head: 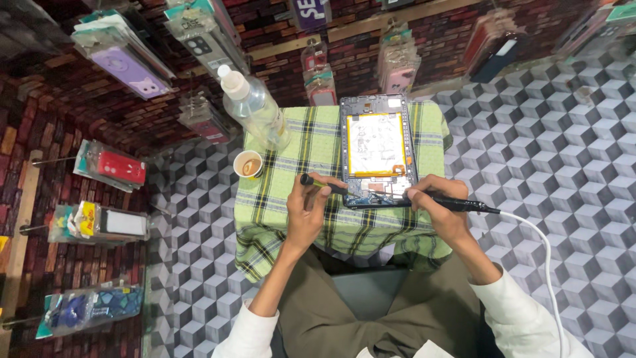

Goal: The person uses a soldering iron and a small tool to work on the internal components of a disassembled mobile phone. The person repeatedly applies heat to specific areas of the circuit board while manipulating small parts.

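While the right hand (438, 199) grips it, the soldering pen (442, 203) lies left-right, tip pointing left.

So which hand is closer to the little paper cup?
The left hand. It holds a small tool by the opened phone, and the cup sits on its side of the cloth. The right hand holds the corded tool, farther away.

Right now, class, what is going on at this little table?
A person works on an opened tablet lying on a green checked cloth. The left hand holds a slim dark tool at the tablet's lower edge; the right hand holds a corded black pen-like tool there too. A paper cup and clear bottle stand beside.
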